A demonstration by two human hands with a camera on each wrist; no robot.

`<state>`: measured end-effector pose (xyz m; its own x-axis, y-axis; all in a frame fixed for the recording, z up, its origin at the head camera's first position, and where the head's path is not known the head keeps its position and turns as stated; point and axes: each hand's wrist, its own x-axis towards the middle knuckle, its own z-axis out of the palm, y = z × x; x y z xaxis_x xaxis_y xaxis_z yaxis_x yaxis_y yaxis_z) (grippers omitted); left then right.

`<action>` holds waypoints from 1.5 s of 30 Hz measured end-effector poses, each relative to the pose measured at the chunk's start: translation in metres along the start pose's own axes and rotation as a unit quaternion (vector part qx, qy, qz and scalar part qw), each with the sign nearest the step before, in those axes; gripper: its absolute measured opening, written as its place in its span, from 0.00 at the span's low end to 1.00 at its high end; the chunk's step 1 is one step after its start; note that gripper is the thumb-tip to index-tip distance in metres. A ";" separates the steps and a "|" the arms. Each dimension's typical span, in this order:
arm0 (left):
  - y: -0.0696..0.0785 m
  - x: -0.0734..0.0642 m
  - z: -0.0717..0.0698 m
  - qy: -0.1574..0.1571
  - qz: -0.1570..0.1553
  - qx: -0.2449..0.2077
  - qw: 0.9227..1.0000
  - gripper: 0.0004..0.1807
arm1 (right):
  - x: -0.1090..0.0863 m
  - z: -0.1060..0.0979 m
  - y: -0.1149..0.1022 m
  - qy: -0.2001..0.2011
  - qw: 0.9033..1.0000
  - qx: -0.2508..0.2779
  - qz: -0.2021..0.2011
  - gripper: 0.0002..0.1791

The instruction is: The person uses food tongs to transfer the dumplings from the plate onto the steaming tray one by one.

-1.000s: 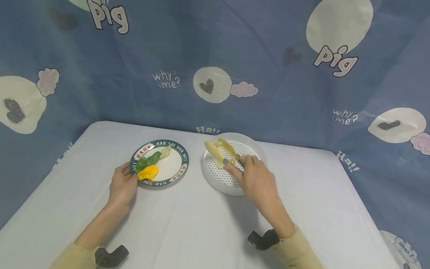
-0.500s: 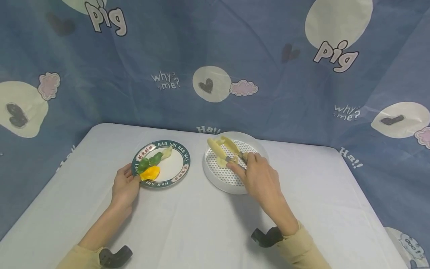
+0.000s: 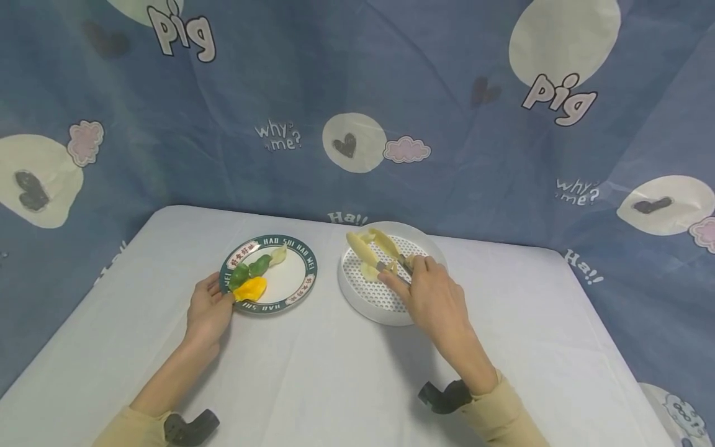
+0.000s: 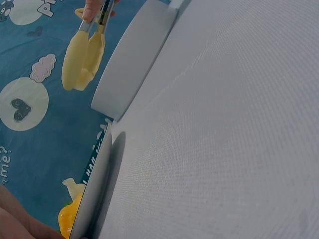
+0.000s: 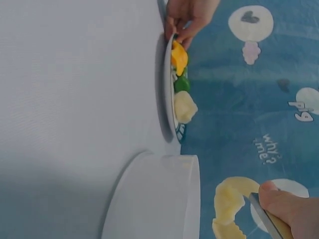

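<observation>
My left hand (image 3: 209, 313) pinches the left rim of a round white plate (image 3: 287, 276) with a green lettered border. On the plate lie a glossy yellow piece (image 3: 249, 288), green pieces (image 3: 259, 266) and a pale cream piece (image 5: 185, 107); their kind is unclear. My right hand (image 3: 437, 301) grips a pair of tongs (image 3: 363, 250) with pale yellow heads and metal arms. Those heads hang spread above a round white perforated steamer tray (image 3: 365, 305), and seem to hold nothing. Pale yellowish pieces (image 3: 368, 271) show beneath the tongs, partly hidden.
A white cloth covers the table (image 3: 313, 379). Behind it hangs a blue printed curtain (image 3: 469, 186), close to the tray's far side. Plate and tray stand side by side with a narrow gap. Each wrist wears a black camera mount (image 3: 192, 427).
Very little differs. Both forearms and the tongs have shifted slightly to the right in the head view, partly with the camera. Each hand keeps its hold.
</observation>
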<state>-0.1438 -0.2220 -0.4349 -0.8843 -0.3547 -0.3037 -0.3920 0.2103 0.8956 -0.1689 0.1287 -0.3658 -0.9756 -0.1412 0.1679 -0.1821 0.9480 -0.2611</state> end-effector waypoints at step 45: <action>0.000 -0.002 0.001 0.004 0.001 -0.002 1.000 0.41 | -0.011 0.028 -0.067 -0.028 0.995 -0.022 -0.094 0.42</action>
<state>-0.1423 -0.2209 -0.4349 -0.8833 -0.3607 -0.2996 -0.3890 0.2069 0.8977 -0.1499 0.0588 -0.3770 -0.9302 -0.3319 0.1565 -0.3579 0.9148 -0.1873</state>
